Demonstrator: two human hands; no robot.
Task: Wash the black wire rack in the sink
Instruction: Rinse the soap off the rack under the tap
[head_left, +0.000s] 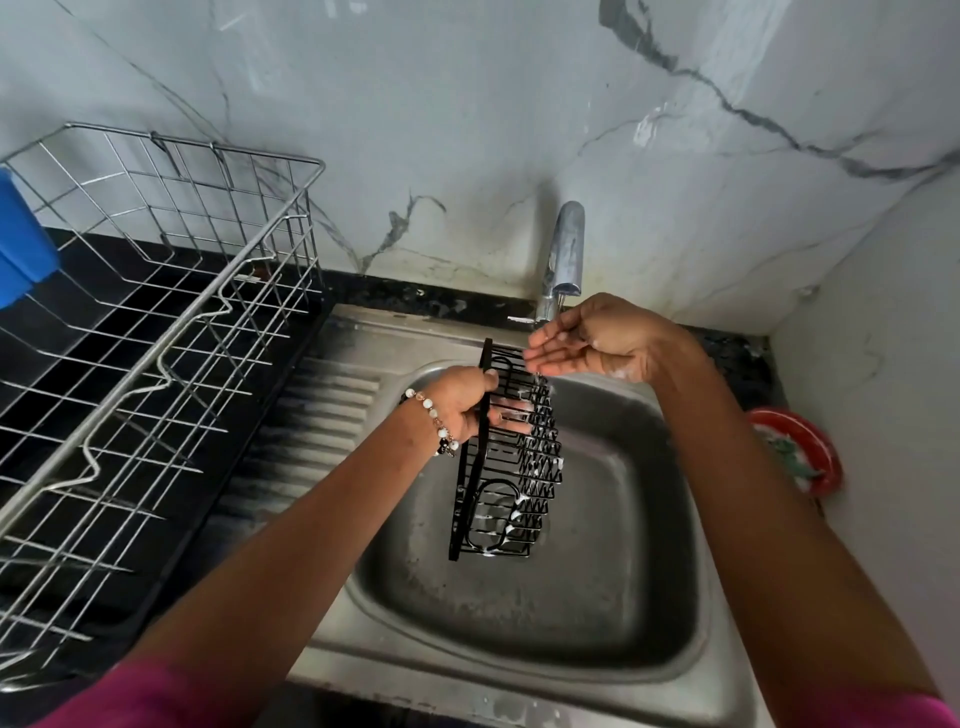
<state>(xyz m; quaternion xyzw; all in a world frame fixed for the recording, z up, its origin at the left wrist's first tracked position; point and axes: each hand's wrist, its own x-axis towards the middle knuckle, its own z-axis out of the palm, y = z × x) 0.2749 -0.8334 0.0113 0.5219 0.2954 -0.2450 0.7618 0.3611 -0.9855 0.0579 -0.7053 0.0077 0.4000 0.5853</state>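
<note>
The black wire rack (511, 483) hangs upright over the steel sink (613, 613), with white soap suds on its wires. My left hand (462, 402), with a bead bracelet at the wrist, grips the rack's left edge near the top. My right hand (592, 340) is cupped with fingers apart directly under the chrome tap (563, 254), just above the rack's top, holding nothing. Soap foam clings to that hand's heel.
A large silver wire dish rack (156, 332) stands on the black counter at the left, beside the sink's ribbed drainboard (317, 421). A blue object (21, 249) sits at the far left. A red bowl (800, 457) rests at the sink's right, next to the marble wall.
</note>
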